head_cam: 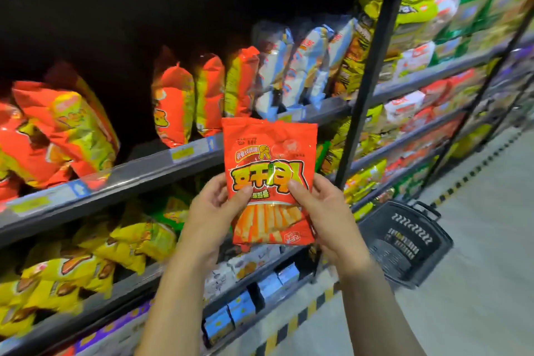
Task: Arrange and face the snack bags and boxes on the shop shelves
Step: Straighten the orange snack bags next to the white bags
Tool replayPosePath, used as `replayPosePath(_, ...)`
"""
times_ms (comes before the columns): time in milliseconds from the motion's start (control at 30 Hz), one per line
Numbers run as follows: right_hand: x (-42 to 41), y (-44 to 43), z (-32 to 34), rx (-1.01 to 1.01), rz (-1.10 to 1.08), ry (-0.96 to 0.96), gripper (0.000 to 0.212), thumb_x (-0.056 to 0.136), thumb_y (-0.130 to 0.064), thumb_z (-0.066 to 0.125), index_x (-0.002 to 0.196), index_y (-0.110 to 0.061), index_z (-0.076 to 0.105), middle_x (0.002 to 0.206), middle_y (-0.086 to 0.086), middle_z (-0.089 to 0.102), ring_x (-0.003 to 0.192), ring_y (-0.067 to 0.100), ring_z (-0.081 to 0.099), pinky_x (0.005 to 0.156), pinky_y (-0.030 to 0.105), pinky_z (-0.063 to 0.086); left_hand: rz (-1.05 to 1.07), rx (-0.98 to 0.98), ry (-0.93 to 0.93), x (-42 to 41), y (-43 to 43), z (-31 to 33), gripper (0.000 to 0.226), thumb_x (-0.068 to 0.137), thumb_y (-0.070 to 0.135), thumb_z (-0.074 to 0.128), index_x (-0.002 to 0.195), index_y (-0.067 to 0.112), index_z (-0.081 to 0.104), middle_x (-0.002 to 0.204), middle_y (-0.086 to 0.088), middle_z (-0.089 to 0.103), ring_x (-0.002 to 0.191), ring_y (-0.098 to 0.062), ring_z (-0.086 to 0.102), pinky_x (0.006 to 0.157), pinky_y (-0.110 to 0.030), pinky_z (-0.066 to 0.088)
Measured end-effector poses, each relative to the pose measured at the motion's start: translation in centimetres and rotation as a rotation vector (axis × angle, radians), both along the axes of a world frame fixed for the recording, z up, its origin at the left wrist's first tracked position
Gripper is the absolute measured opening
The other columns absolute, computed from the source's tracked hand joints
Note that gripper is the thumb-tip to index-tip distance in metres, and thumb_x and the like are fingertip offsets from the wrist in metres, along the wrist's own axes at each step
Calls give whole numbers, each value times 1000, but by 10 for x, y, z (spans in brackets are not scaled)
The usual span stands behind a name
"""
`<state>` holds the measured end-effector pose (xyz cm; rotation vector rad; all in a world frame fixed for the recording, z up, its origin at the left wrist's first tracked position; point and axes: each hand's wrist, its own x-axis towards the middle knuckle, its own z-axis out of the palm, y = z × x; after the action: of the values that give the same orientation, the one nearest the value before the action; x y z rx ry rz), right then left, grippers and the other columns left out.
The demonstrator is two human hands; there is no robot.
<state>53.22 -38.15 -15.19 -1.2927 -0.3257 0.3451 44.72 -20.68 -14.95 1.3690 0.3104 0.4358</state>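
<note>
A flat red-orange snack bag point(268, 159) with yellow lettering is upside down in front of the shelves. My left hand point(215, 211) grips its left edge with the thumb on the front. My right hand point(323, 211) grips its right edge the same way. On the shelf point(138, 173) behind it stand orange bags point(173, 104), with a dark gap to their left, then more orange and yellow bags point(66, 130). White and blue bags point(291, 66) stand further right.
Yellow bags point(86, 266) fill the lower shelf, and small blue boxes point(242, 306) sit below them. A black upright post point(367, 72) divides the shelving bays. A black shopping basket point(404, 243) sits on the grey floor at the right, beside a yellow-black floor stripe.
</note>
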Motion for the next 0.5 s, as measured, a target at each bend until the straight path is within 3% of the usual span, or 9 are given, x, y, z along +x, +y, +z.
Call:
replayPosePath(100,-2,-48,-4,-21,-119,32,29,96,-25,73,124,-17,70,118,7,78,111,30,74,100,57,57,-125,-35,8,21,-39,-8,46,78,25,76,122,14,68,114,-5,80,101,-18,77,73,-25,61)
replayPosePath(233,5,-110,-10,-30,-269,57,29,95,-25,74,123,-17,71,117,9,78,110,34,74,100,61,55,-264,-50,34,55,-93,-15,49,78,27,78,125,13,67,118,-7,78,107,-24,76,78,-31,62)
replayPosePath(500,61,-234,-36,-24,-490,104,25,96,-20,74,120,-13,73,110,12,79,107,37,74,98,61,56,-441,-42,80,143,-218,-31,47,77,24,77,122,14,67,116,-7,79,101,-19,77,73,-28,61)
